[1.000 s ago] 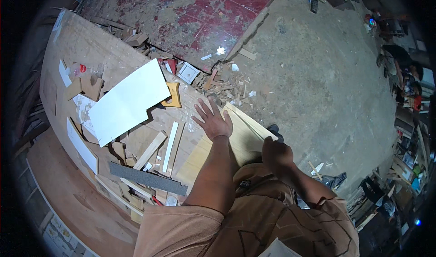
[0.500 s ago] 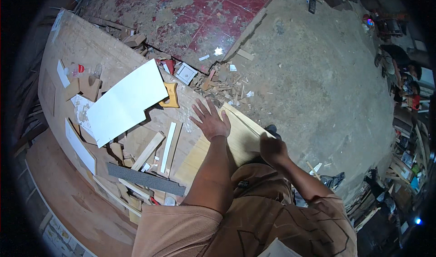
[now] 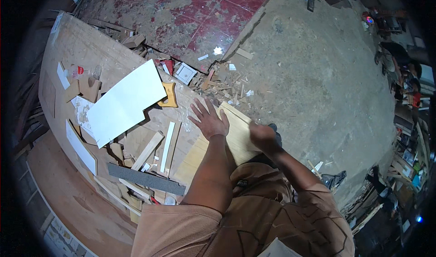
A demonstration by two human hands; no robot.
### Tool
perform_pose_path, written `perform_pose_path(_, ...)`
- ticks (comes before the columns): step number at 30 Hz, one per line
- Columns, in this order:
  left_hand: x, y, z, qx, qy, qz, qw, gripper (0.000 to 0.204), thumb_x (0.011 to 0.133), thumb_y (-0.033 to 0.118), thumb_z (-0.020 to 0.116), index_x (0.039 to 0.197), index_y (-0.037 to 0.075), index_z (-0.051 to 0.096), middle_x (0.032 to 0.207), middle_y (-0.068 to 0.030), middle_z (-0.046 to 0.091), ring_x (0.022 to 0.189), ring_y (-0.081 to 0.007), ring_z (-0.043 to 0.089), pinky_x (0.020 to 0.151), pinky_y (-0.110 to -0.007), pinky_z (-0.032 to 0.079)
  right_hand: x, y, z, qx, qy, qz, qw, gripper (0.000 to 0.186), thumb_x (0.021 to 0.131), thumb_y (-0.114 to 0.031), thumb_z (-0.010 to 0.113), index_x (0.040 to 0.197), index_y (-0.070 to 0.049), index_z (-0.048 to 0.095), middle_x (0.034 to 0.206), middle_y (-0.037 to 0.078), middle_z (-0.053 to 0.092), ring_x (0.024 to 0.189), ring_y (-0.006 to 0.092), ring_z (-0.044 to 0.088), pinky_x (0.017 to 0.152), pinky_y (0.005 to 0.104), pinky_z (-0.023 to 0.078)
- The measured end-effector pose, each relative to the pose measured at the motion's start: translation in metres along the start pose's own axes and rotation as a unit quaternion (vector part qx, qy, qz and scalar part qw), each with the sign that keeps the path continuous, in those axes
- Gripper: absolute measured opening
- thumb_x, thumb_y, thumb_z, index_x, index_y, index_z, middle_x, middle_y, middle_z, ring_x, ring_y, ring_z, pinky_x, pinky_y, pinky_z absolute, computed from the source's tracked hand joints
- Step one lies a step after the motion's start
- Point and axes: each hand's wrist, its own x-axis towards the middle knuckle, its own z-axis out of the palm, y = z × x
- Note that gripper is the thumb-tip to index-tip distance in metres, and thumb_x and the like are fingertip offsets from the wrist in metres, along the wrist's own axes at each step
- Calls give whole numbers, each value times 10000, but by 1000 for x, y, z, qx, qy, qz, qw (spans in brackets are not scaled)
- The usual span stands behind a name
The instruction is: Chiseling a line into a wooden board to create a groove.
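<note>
My left hand (image 3: 210, 120) lies palm down with fingers spread on a pale wooden board (image 3: 235, 141) at the workbench's near right. Slightly blurred, my right hand (image 3: 265, 137) is closed at the board's right edge, and what is inside it is hidden. Left of my hands are a yellow saw handle (image 3: 170, 95) poking from beneath a white panel (image 3: 125, 102), narrow wood strips (image 3: 149, 150) and a long dark grey strip (image 3: 145, 178).
The workbench (image 3: 81, 37) also holds offcuts (image 3: 89, 87) and a plastic bottle (image 3: 75, 70). Wood scraps (image 3: 227, 82) litter the floor beyond. Right is concrete floor (image 3: 327, 89), bordered by cluttered piles (image 3: 408, 161), with what looks like a person (image 3: 395, 57) at the far right.
My right hand has moved up and left along the board's edge, toward my left hand. My left hand stays spread in the same place on the board.
</note>
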Motion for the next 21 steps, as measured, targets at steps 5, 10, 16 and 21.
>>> perform_pose_path(5,-2,-3,-2,-23,-7,-3,1000,800,923,432,450,1575,116,112,1628,-219,20,1494,-440,6,1150,-659,10,-63,-16,-63,41,-126,200,971,158,843,-98,526,971,-30,587,709,194,669,682,355,699,546,454,540)
perform_pose_path(10,3,4,-6,-9,-1,-2,1000,797,923,432,445,1576,120,111,1626,-223,36,1492,-443,14,1153,-654,5,-3,-19,-16,-49,-49,52,996,130,870,-132,516,900,-43,606,747,174,691,668,327,712,531,452,547)
perform_pose_path(16,3,5,-3,1,2,1,1000,796,925,425,443,1577,121,103,1625,-227,35,1491,-447,14,1153,-655,10,34,-29,4,-42,-55,93,993,118,867,-123,515,890,-37,592,702,183,683,626,332,702,533,442,555)
perform_pose_path(21,1,2,-4,-3,-4,-6,1000,804,925,422,449,1577,123,88,1626,-224,21,1492,-446,13,1152,-657,18,-47,-11,-42,-40,-86,97,991,115,858,-112,522,906,-25,581,678,190,669,616,348,692,532,449,553)
